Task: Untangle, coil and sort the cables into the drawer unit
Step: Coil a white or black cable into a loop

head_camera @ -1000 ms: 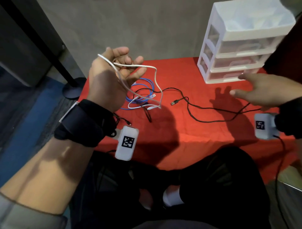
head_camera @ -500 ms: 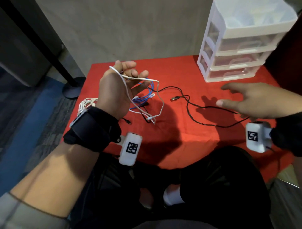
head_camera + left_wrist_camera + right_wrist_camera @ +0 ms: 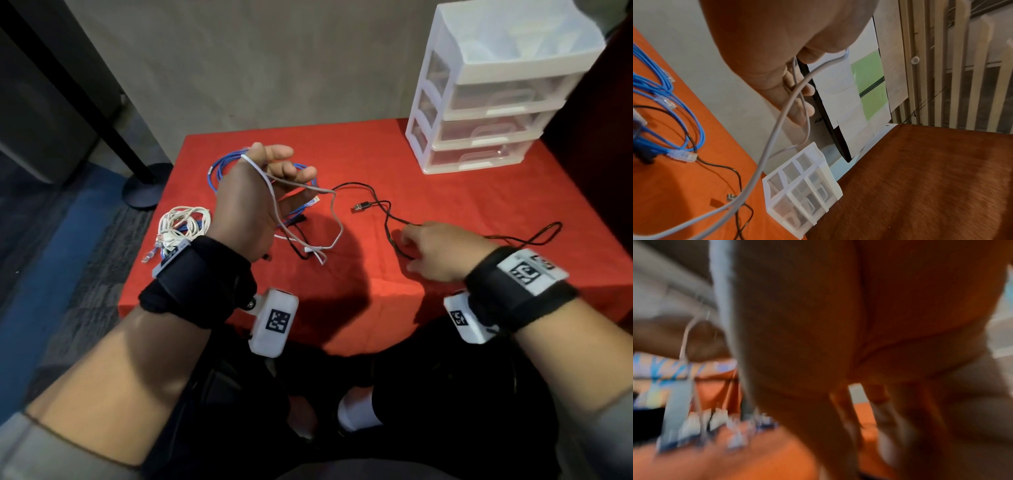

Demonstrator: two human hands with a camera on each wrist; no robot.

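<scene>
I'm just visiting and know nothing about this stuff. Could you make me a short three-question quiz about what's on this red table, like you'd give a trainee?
1. True or false: the white cable is looped over the left hand.
2. Which cable is the right hand reaching down to on the red cloth? A) blue cable B) black cable C) white bundle
3. Fill in: all the drawers of the drawer unit are ____.

Key: 1 true. 2 B, though whether the fingers already grip it is hard to tell. 3 closed.
</scene>
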